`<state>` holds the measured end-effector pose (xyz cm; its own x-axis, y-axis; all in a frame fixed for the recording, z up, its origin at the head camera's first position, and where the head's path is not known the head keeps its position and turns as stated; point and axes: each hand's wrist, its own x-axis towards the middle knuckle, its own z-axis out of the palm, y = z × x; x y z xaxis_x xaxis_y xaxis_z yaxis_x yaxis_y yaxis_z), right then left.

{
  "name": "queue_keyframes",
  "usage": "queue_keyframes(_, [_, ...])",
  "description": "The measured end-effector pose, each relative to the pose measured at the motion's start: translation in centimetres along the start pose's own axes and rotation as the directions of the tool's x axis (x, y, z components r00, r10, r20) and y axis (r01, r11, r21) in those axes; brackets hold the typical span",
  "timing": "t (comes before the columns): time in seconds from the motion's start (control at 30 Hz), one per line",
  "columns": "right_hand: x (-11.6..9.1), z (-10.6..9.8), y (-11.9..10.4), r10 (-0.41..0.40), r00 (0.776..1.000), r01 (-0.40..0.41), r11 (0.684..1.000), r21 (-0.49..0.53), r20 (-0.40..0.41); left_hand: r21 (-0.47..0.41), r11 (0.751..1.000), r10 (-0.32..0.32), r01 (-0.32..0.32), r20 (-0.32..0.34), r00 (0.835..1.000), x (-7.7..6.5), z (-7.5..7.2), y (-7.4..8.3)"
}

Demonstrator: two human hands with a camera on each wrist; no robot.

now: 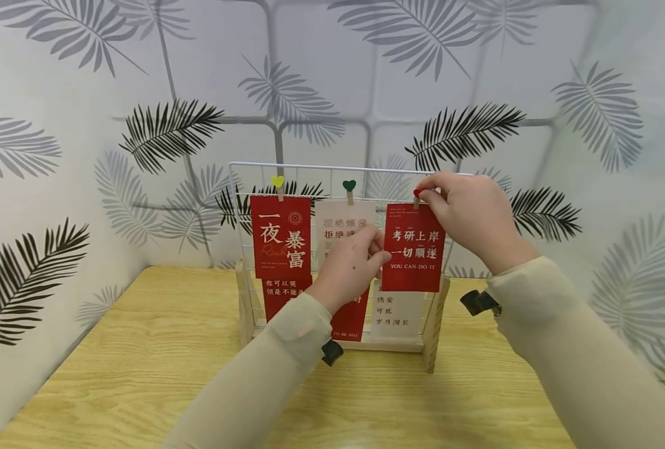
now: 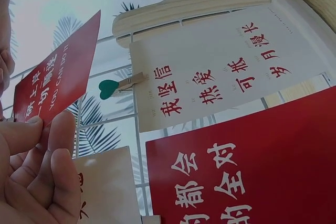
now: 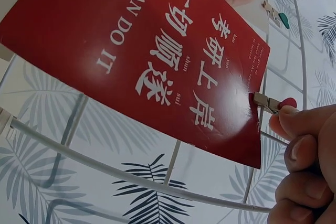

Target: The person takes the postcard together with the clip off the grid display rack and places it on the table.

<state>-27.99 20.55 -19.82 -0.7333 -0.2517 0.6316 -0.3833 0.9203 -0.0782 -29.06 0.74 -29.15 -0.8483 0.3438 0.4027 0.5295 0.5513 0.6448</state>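
At the upper right of the wire grid rack (image 1: 310, 167), a red card (image 1: 412, 274) with white lettering hangs tilted out from the mesh. My left hand (image 1: 351, 268) pinches its left edge between thumb and finger, as the left wrist view also shows. With thumb and fingertips my right hand (image 1: 469, 209) grips a small wooden clothespin (image 3: 266, 102) topped by a red heart (image 3: 287, 103). In the right wrist view the clothespin's tip bites the card's top edge. Behind my left hand, a cream card (image 1: 338, 215) is partly hidden.
A red card (image 1: 282, 249) hangs left under a yellow heart clip (image 1: 278, 181); a green heart clip (image 1: 349, 186) holds the cream card. A lower row includes another cream card (image 2: 210, 72) and red card (image 2: 262, 156). The rack's wooden base (image 1: 388, 344) stands on the table (image 1: 141, 374) before a leaf-patterned wall.
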Motion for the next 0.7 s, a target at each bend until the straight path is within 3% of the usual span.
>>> queue_keyframes(0.7, [-0.47, -0.30, 0.00, -0.002, 1.000, 0.001, 0.999, 0.035, 0.030, 0.044, 0.999, 0.007, -0.007, -0.013, 1.000, -0.17, -0.14, 0.19])
